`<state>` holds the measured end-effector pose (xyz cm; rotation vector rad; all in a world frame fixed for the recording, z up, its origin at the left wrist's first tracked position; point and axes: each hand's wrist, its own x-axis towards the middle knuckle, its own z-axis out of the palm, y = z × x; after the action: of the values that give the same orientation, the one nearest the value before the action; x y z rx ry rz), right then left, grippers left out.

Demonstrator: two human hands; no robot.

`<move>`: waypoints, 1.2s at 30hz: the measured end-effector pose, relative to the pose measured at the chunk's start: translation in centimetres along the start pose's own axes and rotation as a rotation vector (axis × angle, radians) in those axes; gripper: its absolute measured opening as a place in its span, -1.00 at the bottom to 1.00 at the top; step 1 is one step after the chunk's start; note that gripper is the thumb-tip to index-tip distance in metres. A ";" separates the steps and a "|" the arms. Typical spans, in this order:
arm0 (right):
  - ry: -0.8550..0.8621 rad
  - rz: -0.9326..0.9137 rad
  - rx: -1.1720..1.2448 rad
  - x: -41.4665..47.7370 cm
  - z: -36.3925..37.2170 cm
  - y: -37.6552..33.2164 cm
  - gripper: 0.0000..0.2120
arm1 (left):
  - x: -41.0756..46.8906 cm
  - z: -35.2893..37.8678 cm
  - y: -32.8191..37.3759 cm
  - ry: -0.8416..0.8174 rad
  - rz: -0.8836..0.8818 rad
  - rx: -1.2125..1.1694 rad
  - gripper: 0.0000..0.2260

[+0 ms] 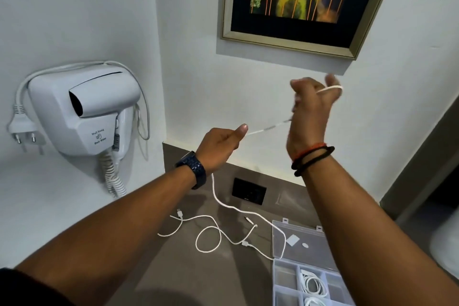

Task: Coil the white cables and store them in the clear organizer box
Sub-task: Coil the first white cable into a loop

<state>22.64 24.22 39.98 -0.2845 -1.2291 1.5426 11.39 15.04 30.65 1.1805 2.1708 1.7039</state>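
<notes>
My left hand (221,143) is raised above the counter and pinches a white cable (263,129) between thumb and fingers. That cable runs taut up to my right hand (310,112), where it loops around the fingers. Its loose end hangs down from my left hand across the counter to the clear organizer box (285,273) at the lower right. The box's lid (310,243) lies open. Coiled white cables (314,284) sit in its compartments. Another white cable (208,233) lies loose on the counter.
A white wall-mounted hair dryer (87,112) with a dangling plug (22,129) hangs on the left wall. A framed picture (298,0) is on the wall ahead. A black socket plate (248,191) sits in the brown counter (173,268).
</notes>
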 end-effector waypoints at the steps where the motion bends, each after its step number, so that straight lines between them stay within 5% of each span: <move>1: 0.074 -0.085 -0.136 0.4 -0.4 0.4 -0.71 | 0.0 -0.3 0.2 -0.005 0.034 0.030 -0.48; 4: 0.077 -0.338 -0.782 0.7 -1.7 2.7 -0.63 | 0.3 -0.9 1.0 -0.007 0.151 0.154 -0.45; 6: -0.149 -0.377 -1.300 0.1 -2.2 4.0 -0.43 | 0.8 -1.4 1.8 0.039 0.216 0.223 -0.45; 8: -0.481 -0.218 -1.476 -0.7 -2.1 4.1 -0.23 | 1.7 -2.3 2.8 0.129 0.252 0.266 -0.45; 11: -0.879 0.257 -1.082 -1.8 -1.1 3.3 -0.21 | 2.9 -3.9 3.8 0.226 0.239 0.237 -0.45; 14: -0.989 0.507 -0.404 -2.5 0.1 1.6 -0.42 | 3.4 -4.4 4.1 0.234 0.198 0.161 -0.46; 19: -0.733 0.528 0.409 -2.4 2.2 -2.5 -0.64 | 2.8 -2.7 2.8 0.126 0.087 -0.047 -0.50; 23: -0.413 0.294 0.511 -1.0 2.2 -4.4 -0.86 | 1.5 -1.8 1.7 0.012 0.019 0.058 -0.44; 30: 0.245 -0.156 -0.267 2.0 -0.2 -2.1 -0.86 | 0.5 -2.5 1.6 -0.028 0.036 0.118 -0.46; 31: 0.206 -0.234 -0.480 1.9 -0.6 -1.5 -0.90 | 0.5 -2.7 1.8 -0.011 0.064 0.134 -0.46; 33: -0.064 -0.248 -1.004 0.9 -1.4 -0.3 -0.64 | 0.8 -3.2 2.5 0.055 0.115 0.170 -0.46; 36: -0.692 0.094 -1.320 -1.6 -1.5 -0.2 -0.29 | 1.3 -4.3 3.3 0.183 0.149 0.204 -0.45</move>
<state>24.49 23.66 38.83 -0.6709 -2.7110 0.6570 9.74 12.77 35.51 1.3119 2.4739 1.7439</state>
